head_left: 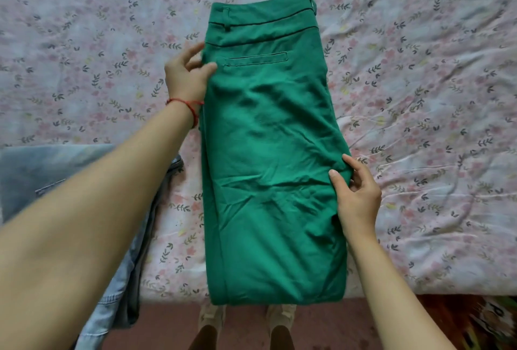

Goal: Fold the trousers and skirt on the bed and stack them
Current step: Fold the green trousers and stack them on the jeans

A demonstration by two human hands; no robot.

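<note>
Green trousers (272, 153) lay centre frame on the floral bedsheet (419, 83), already halved leg over leg, waistband toward the top of the frame, hems hanging just past the bed's near edge at the bottom. Left hand (186, 75) pinched the left edge just below the waistband, thumb on top of the cloth, fingers curled at the edge. Right hand (358, 190) gripped the right edge about mid-frame, thumb over the fabric, fingers tucked beside or under it, couldn't tell which. Denim garment (84, 176) sat lower left, partly under the left forearm, one part draped off the bed; skirt or jeans, couldn't tell. Risks, my read: fabric looked creased through the middle, so folding now would likely lock the wrinkles in. Grips sat at different heights, so a lift could skew the layers and misalign the legs. The overhanging hems could drag the lot off the edge. The denim looked liable to slide off too.
</note>
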